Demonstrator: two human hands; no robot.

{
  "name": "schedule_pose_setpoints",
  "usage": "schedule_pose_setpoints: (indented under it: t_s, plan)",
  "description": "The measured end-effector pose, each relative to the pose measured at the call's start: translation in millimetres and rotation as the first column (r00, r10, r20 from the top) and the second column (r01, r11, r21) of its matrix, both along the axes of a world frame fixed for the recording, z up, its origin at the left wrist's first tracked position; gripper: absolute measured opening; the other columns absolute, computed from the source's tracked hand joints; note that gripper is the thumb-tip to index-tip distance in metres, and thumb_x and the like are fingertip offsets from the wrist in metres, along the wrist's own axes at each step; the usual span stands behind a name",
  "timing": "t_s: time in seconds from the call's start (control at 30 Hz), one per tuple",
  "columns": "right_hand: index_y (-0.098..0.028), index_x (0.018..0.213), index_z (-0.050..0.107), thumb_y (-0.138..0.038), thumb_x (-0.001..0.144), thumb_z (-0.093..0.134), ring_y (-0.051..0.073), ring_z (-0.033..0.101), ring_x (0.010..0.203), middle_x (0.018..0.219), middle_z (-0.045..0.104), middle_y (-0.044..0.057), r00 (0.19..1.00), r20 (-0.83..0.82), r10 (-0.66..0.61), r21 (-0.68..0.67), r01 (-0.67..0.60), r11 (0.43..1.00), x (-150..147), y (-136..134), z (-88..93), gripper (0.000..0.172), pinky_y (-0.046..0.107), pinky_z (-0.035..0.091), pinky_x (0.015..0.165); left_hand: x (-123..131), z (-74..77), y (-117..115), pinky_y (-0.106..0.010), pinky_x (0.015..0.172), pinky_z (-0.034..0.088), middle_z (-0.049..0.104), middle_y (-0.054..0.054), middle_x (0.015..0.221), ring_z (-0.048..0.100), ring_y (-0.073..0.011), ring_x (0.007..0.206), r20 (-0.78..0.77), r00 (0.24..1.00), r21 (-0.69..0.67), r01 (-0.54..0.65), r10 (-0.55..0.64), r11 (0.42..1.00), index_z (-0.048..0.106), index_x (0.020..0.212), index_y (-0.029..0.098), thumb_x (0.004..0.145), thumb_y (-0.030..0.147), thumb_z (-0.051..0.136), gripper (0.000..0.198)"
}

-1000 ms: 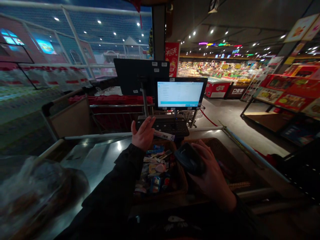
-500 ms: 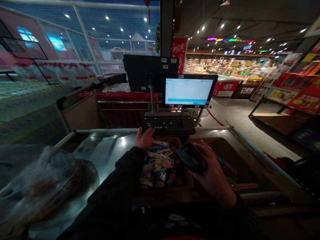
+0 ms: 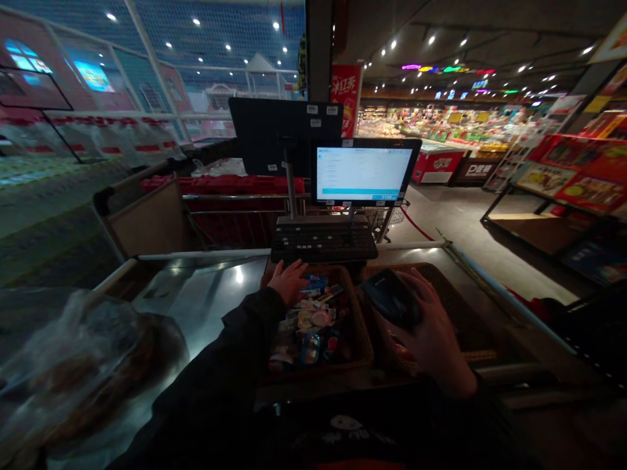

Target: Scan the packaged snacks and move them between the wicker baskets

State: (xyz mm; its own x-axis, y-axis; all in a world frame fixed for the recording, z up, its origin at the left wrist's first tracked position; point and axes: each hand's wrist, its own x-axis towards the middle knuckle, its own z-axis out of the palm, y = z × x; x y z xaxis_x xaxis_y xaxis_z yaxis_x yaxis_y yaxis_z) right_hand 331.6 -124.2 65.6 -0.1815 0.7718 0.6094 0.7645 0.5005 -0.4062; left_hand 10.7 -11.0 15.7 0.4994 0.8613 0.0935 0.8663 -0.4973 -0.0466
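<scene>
My right hand is closed around a black barcode scanner, held above the right wicker basket. My left hand has its fingers apart and holds nothing that I can see. It hovers over the far left corner of the left wicker basket, just short of the black keyboard. Small packaged goods fill that basket in a jumble. What lies in the right basket is mostly hidden by my right hand and shadow.
Behind the keyboard stand a lit checkout screen and a dark monitor back. A clear plastic bag with brownish contents lies on the metal counter at left. Boxed goods fill a rack at right.
My left hand has drawn back slightly from the keyboard toward the basket. The scanner in my right hand has shifted a little to the right. The view has turned slightly.
</scene>
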Motion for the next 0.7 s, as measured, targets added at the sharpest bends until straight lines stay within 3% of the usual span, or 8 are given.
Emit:
schedule_pose_setpoints:
  t_s: [0.13,0.23,0.43,0.7]
  plan:
    - [-0.023,0.128,0.061,-0.031,0.079,0.072,0.040,0.040,0.142,0.140,0.055,0.014,0.995,-0.018,-0.103,0.029,0.103,0.994,28,3,1.5,0.051,0.065,0.037,0.113,46,22.3,-9,-0.069,0.117,0.019,0.044,-0.008,0.157,0.032,-0.0335,0.149,0.083,0.981,-0.036,0.177,-0.173,0.984,0.072,0.116,0.031,0.088,0.042,0.068,0.031]
    - [-0.022,0.124,0.064,-0.033,0.079,0.072,0.040,0.042,0.140,0.138,0.057,0.014,0.984,-0.014,-0.180,0.049,0.180,0.982,50,2,-0.6,0.046,0.065,0.037,0.113,88,20.2,-13,-0.070,0.117,0.019,0.044,-0.008,0.157,0.030,-0.0341,0.150,0.129,0.948,-0.119,0.306,-0.290,0.945,0.072,0.118,0.031,0.088,0.046,0.067,0.034]
    - [-0.019,0.118,0.067,-0.030,0.079,0.072,0.040,0.046,0.137,0.135,0.058,0.017,0.967,-0.020,-0.256,0.086,0.256,0.963,84,-6,-6.1,0.040,0.064,0.039,0.112,175,-13.9,0,-0.069,0.117,0.018,0.040,-0.008,0.159,0.025,-0.0354,0.151,0.044,0.899,-0.221,0.433,-0.435,0.874,0.073,0.114,0.029,0.081,0.039,0.073,0.034]
    - [-0.019,0.119,0.066,-0.031,0.079,0.073,0.041,0.047,0.135,0.133,0.058,0.016,0.945,-0.051,-0.322,0.061,0.325,0.944,116,-6,-6.3,0.042,0.065,0.039,0.111,260,-52.8,34,-0.067,0.119,0.013,0.038,-0.014,0.160,0.020,-0.0363,0.153,-0.102,0.843,-0.290,0.483,-0.528,0.826,0.072,0.117,0.024,0.079,0.038,0.075,0.041]
